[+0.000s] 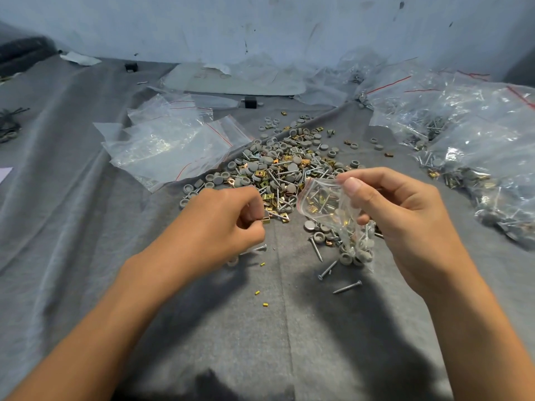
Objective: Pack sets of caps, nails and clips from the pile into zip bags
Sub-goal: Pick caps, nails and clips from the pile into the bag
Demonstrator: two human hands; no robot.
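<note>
A pile [285, 166] of grey caps, silver nails and brass clips lies on the grey cloth ahead of me. My right hand [402, 209] holds a small clear zip bag [333, 211] by its red-striped mouth; the bag hangs tilted and holds nails, clips and grey caps. My left hand [223, 224] is at the near edge of the pile, its fingers pinched on a brass clip [265, 220]. Both hands are a short gap apart, the bag between them.
Empty zip bags [170, 146] lie left of the pile. Filled bags [474, 157] are heaped on the right. Loose nails [347, 287] and small yellow bits [257, 292] lie on the cloth [86, 227] near me. A small black block [250, 102] sits behind the pile.
</note>
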